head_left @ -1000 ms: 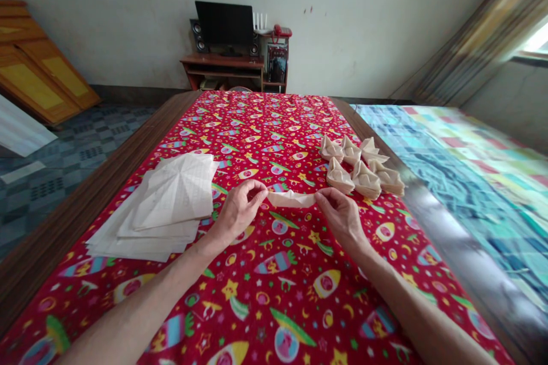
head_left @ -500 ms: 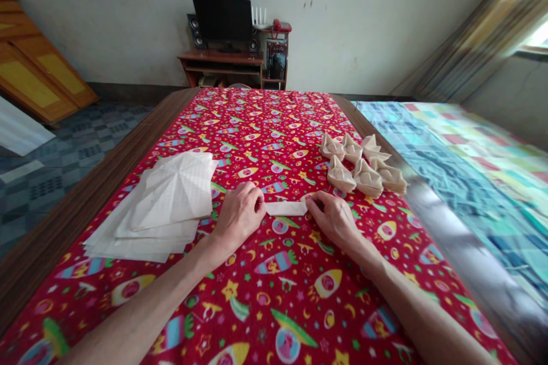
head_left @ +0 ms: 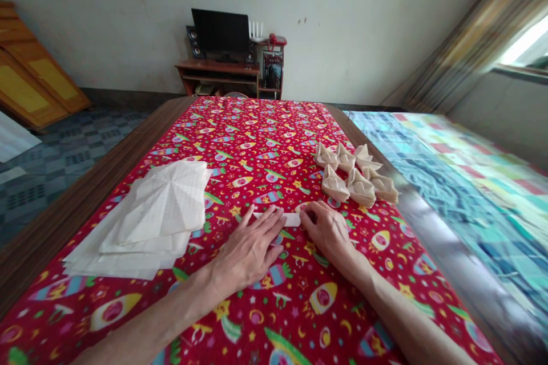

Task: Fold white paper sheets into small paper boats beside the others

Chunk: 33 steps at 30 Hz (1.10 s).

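Observation:
A narrow folded strip of white paper (head_left: 292,220) lies across the red patterned cloth in front of me. My left hand (head_left: 252,245) rests flat over the strip's left part, fingers stretched out and apart, covering much of it. At the right end, my right hand (head_left: 327,228) pinches the paper between thumb and curled fingers. To the left is a stack of creased white paper sheets (head_left: 165,205). Several stacked folded paper boats (head_left: 361,187) stand in two rows to the right, beyond my right hand.
The red cloth (head_left: 257,148) covers a dark wooden table (head_left: 141,137). Past its far end stands a desk with a monitor (head_left: 220,31) and a red telephone (head_left: 277,40). A bed with a checked sheet (head_left: 428,165) is on the right, a wooden cabinet (head_left: 38,74) on the left.
My left hand has let go of the strip's left end and opened out flat on top of it. My right hand keeps its pinch. The view has tilted slightly upward.

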{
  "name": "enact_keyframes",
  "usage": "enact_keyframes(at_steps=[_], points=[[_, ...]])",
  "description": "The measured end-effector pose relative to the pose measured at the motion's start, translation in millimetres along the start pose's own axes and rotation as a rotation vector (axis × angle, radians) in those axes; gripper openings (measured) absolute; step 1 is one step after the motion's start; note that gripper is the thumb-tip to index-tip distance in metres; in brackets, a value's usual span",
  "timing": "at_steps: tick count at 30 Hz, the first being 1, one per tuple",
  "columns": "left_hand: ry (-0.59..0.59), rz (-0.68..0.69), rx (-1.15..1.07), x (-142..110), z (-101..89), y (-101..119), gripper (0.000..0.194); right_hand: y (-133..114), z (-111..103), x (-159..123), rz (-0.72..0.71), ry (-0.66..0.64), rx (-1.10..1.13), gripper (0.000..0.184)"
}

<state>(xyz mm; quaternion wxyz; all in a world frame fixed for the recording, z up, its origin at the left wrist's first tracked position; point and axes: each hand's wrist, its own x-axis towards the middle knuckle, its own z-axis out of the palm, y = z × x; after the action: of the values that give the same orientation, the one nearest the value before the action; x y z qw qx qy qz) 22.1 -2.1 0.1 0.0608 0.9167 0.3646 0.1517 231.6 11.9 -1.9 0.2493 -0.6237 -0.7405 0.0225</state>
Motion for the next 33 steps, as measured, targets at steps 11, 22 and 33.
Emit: enact_keyframes(at_steps=[11, 22, 33], points=[[-0.035, -0.021, 0.079, -4, -1.8, -2, 0.047, -29, -7, -25, -0.536, -0.059, -0.074, 0.024], [0.000, -0.074, 0.117, -16, -10.8, -8, 0.040, -13, -5, -21, -0.536, -0.026, 0.087, 0.023], [0.145, -0.030, 0.069, -17, -4.9, -26, 0.031, -4, -1, -9, -0.341, -0.012, 0.190, 0.012]])
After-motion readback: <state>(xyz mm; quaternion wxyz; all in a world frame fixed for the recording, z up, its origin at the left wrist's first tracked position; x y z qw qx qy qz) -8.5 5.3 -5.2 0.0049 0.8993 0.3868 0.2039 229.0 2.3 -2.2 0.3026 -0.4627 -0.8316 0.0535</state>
